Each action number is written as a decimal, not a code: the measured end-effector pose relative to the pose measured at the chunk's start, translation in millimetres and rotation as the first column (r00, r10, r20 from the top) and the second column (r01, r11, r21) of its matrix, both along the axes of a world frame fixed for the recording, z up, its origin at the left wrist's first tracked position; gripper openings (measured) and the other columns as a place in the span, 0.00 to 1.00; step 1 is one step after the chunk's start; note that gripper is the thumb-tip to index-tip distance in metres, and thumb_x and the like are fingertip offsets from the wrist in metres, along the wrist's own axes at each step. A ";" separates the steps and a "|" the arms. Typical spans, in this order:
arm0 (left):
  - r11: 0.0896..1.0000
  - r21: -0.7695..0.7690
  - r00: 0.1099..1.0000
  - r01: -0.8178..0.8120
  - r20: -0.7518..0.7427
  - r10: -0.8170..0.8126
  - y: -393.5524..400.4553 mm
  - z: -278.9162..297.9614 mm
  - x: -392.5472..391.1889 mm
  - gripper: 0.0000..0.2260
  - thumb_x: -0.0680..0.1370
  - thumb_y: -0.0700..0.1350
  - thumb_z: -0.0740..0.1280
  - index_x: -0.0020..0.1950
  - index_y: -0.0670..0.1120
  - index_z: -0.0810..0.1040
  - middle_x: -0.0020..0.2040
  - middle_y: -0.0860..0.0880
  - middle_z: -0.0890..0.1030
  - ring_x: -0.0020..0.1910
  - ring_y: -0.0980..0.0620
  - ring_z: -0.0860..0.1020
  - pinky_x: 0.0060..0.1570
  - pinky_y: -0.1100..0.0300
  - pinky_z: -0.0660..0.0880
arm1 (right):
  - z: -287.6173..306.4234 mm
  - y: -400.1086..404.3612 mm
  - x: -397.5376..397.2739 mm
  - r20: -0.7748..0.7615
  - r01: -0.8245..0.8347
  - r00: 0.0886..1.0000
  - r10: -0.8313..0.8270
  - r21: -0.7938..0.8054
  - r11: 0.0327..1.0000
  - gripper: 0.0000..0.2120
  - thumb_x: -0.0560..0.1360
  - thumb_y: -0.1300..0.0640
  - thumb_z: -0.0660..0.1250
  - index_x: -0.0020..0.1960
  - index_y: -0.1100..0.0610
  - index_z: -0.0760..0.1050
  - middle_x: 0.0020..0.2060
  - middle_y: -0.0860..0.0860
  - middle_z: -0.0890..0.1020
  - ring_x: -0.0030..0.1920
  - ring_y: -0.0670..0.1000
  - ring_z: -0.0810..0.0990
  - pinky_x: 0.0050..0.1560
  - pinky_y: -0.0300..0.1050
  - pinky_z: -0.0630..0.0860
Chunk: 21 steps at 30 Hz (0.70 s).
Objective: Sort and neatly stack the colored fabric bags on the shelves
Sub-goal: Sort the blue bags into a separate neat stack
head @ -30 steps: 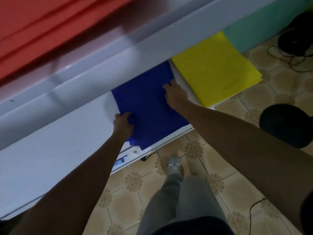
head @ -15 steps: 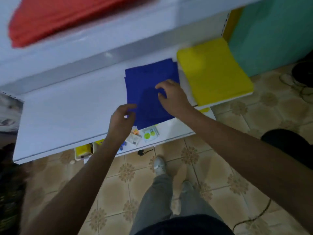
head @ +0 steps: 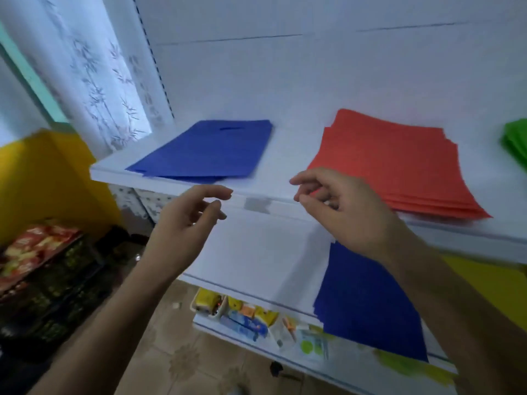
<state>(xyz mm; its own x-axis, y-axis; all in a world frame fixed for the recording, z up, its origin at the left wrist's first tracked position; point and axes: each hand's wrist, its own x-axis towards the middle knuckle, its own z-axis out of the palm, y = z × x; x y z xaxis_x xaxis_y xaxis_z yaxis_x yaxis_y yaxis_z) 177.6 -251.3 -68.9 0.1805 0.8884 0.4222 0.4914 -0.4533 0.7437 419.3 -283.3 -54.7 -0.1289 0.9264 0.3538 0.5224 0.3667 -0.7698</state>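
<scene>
Nearby, empty hands (head: 265, 212), blue bags (head: 208, 151), red stack (head: 399, 163), floor crates (head: 48, 283).

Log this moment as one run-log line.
left hand: empty, open | right hand: empty, open | upper blue bags: untouched | red bags: stacked

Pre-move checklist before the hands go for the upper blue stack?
1. Both hands free: ok. Left hand and right hand hold nothing, fingers loosely curled.
2. Upper blue stack within reach: ok, it lies at the front edge of the upper shelf, just beyond the left hand.
3. Upper blue stack squared: not ok, lower sheets stick out at the front.
4. Red stack squared: not ok, edges fanned and overhanging the shelf lip.
5. Lower blue stack on the shelf below: ok, lies flat.
6. Green bags: cannot tell, cut off at the frame edge.
</scene>
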 end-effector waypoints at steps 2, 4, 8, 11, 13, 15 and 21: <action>0.999 0.013 0.999 -0.035 -0.027 0.036 24.9 10.6 -22.7 0.10 0.79 0.42 0.61 0.56 0.51 0.78 0.51 0.57 0.81 0.46 0.59 0.80 0.46 0.61 0.79 | 10.7 35.9 -18.5 0.094 0.011 0.996 -0.008 -0.031 0.999 0.11 0.77 0.55 0.62 0.57 0.44 0.75 0.46 0.40 0.79 0.43 0.40 0.79 0.41 0.36 0.76; 0.999 -0.008 0.994 -0.033 -0.106 0.032 61.5 17.7 -50.3 0.10 0.79 0.44 0.61 0.58 0.52 0.78 0.53 0.58 0.80 0.49 0.60 0.79 0.48 0.62 0.78 | 17.6 78.4 -36.8 0.222 0.033 0.975 -0.015 -0.080 0.996 0.11 0.77 0.51 0.61 0.59 0.43 0.73 0.47 0.38 0.78 0.43 0.38 0.78 0.38 0.34 0.74; 0.997 -0.073 0.927 -0.038 -0.374 0.008 151.1 22.6 -105.8 0.16 0.78 0.51 0.62 0.66 0.52 0.73 0.63 0.55 0.76 0.60 0.58 0.73 0.62 0.59 0.68 | 24.6 173.5 -57.7 0.480 0.198 0.868 -0.123 -0.109 0.974 0.16 0.77 0.47 0.61 0.64 0.47 0.71 0.56 0.45 0.78 0.55 0.47 0.77 0.47 0.40 0.69; 0.980 -0.161 0.856 -0.113 -0.516 0.014 207.3 21.4 -133.8 0.23 0.79 0.56 0.59 0.71 0.49 0.67 0.70 0.50 0.70 0.67 0.50 0.69 0.64 0.55 0.64 | 20.3 237.5 -62.8 0.635 0.386 0.751 -0.184 -0.195 0.902 0.24 0.78 0.43 0.60 0.71 0.52 0.66 0.64 0.52 0.74 0.46 0.52 0.78 0.46 0.42 0.72; 0.966 -0.202 0.797 -0.159 -0.604 0.005 237.7 16.0 -143.9 0.24 0.79 0.57 0.57 0.71 0.46 0.67 0.70 0.46 0.70 0.67 0.46 0.69 0.65 0.53 0.64 | 12.3 262.1 -68.5 0.600 0.450 0.770 -0.217 -0.270 0.851 0.28 0.77 0.42 0.60 0.74 0.52 0.62 0.62 0.53 0.73 0.42 0.51 0.77 0.41 0.43 0.73; 0.970 -0.172 0.753 -0.172 -0.658 0.017 265.8 9.3 -153.7 0.23 0.79 0.58 0.57 0.66 0.42 0.69 0.65 0.42 0.73 0.62 0.43 0.72 0.60 0.52 0.67 | 3.4 279.4 -79.9 0.478 0.469 0.832 -0.283 -0.330 0.819 0.28 0.77 0.42 0.61 0.73 0.52 0.62 0.58 0.53 0.75 0.42 0.52 0.78 0.39 0.44 0.75; 0.972 -0.207 0.756 -0.112 -0.653 -0.052 304.0 -6.5 -169.2 0.20 0.78 0.60 0.57 0.56 0.45 0.70 0.55 0.44 0.78 0.49 0.46 0.75 0.45 0.55 0.68 | -11.0 288.6 -113.0 0.339 0.509 0.849 -0.405 -0.323 0.798 0.24 0.75 0.48 0.66 0.68 0.55 0.68 0.55 0.54 0.78 0.45 0.52 0.80 0.42 0.45 0.77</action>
<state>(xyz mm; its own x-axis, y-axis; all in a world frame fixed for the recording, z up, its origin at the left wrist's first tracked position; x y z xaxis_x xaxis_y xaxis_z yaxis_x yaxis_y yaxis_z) 8.4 52.7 -75.4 0.3096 0.9508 0.0064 0.9018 -0.2958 0.3150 306.2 5.4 -65.7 0.3125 0.9494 -0.0303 0.7377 -0.2627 -0.6219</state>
